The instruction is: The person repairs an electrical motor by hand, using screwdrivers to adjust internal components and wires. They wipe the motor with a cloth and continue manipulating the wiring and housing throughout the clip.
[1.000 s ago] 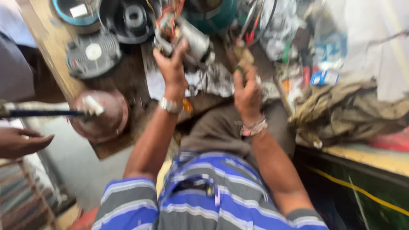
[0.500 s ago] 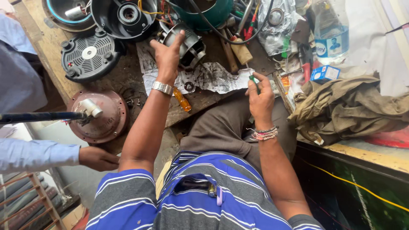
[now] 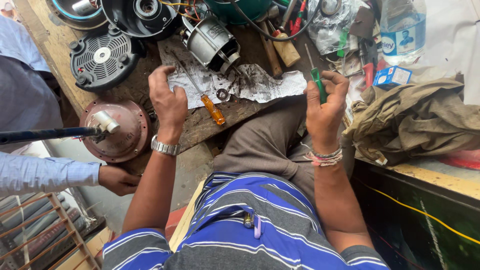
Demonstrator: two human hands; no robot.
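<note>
While the right hand is clenched around a green-handled screwdriver, shaft pointing up and away from the body, we note that the left hand holds nothing: its fingers are curled loosely and it hovers palm-down over the near edge of the tabletop.

We find an orange-handled screwdriver lying just beside the left hand, to its right, on a stained sheet of paper. Neither hand touches it. Beyond the paper sits a small electric motor with a grey metal body, lying on its side; it is well clear of both hands, a little nearer the left. We judge the work on this motor to be part-way along: its housing parts appear already separated, since a black vented cover lies to the left and a red round end cap rests at the tabletop's near corner. Whether reassembly or further stripping is left, we cannot tell.

Further out, wooden-handled tools lie behind the paper, a plastic water bottle and a small blue box stand to the right, and an olive cloth is bundled beside the right hand. A second person's hand, in a light blue sleeve, rests below the red end cap.
</note>
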